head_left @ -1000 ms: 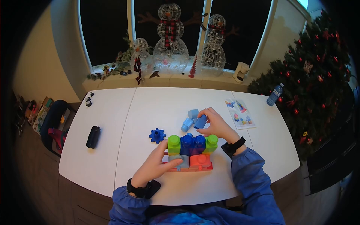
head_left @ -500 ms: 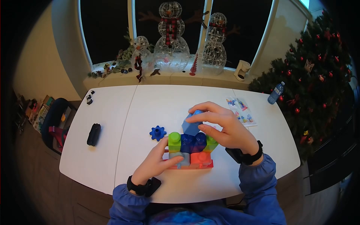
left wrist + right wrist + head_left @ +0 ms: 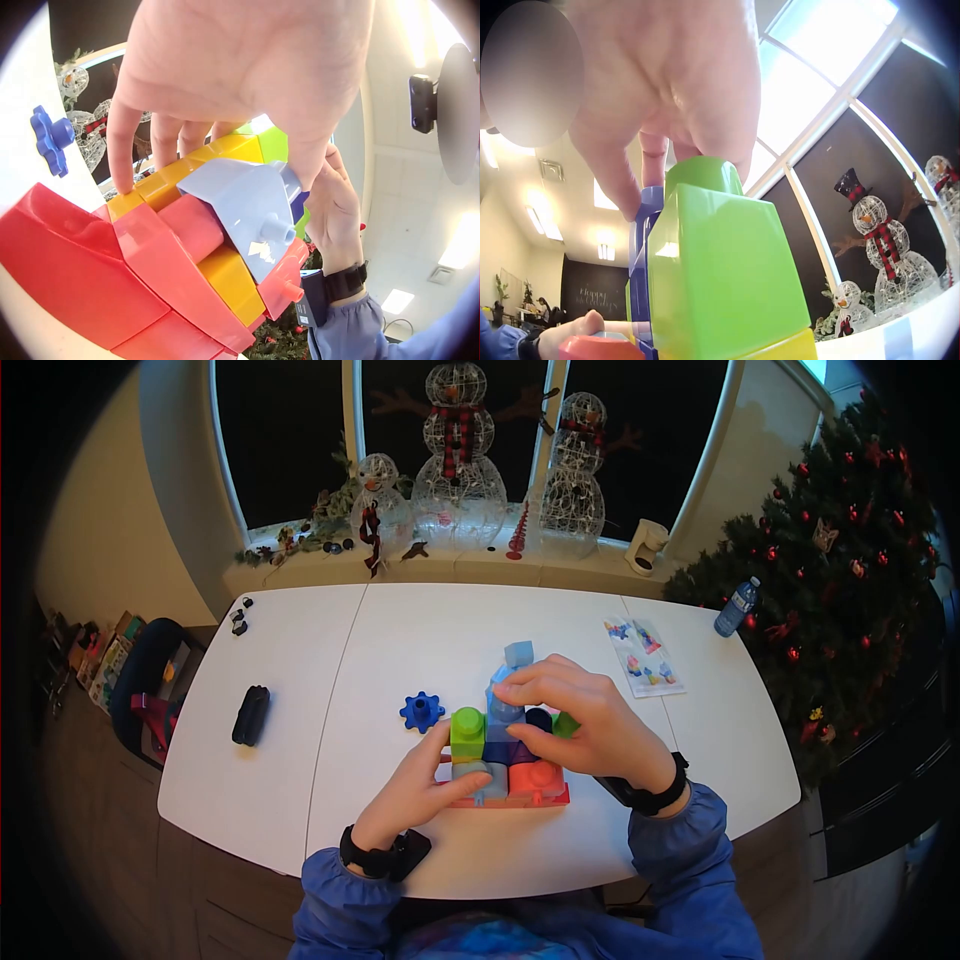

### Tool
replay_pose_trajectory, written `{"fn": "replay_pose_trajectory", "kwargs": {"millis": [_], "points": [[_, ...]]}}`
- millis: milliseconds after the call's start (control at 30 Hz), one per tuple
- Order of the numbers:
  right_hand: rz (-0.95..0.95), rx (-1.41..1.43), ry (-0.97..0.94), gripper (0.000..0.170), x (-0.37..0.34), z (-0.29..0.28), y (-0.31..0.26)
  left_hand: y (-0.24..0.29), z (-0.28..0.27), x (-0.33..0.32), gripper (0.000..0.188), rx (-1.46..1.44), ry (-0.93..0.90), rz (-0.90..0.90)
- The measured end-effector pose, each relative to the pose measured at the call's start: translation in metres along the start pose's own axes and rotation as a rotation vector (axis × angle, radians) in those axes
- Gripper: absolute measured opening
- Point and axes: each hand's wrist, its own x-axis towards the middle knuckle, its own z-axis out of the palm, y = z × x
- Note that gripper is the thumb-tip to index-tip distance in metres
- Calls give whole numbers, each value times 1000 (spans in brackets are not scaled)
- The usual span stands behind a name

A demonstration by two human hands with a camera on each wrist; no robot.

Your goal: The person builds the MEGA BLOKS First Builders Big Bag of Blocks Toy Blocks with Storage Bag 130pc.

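Note:
A built-up stack of toy blocks stands in front of me, with a lime green block (image 3: 468,734), dark blue blocks (image 3: 496,752), a grey-blue block (image 3: 488,784) and a coral block (image 3: 537,778). My left hand (image 3: 408,797) grips its left side, thumb on the grey-blue block, fingers behind along yellow blocks (image 3: 161,185). Thumb and fingers of my right hand (image 3: 605,722) pinch a light blue block (image 3: 503,722) right at the top of the dark blue blocks. The right hand partly hides the other green block (image 3: 724,270).
Behind the stack lies a loose light blue block (image 3: 519,653). A blue gear (image 3: 422,711) sits to its left, a black case (image 3: 251,716) farther left. A picture sheet (image 3: 645,658) and water bottle (image 3: 737,608) are on the table's (image 3: 390,630) right side.
My right hand has picked up the light blue block from behind the stack and brought it nearer, down onto the dark blue blocks. The left hand keeps its grip.

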Motion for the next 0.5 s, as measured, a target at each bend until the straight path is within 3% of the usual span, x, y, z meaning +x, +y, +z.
{"fn": "replay_pose_trajectory", "kwargs": {"millis": [133,233,333,367,467,500], "points": [[11,-16,25,34,-1,2,-2,-2,0,1,62,7,3,9],[127,249,-71,34,0,-8,20,-3,0,1,62,-3,2,9],[346,652,138,39,0,6,71,-1,0,1,62,9,1,-4],[370,398,-9,46,-5,7,93,0,0,0,62,17,2,-12],[122,-147,-159,39,-17,38,139,-3,0,1,63,10,2,-7],[98,-167,-227,40,-20,46,149,-3,0,1,63,-2,4,-6]]}}
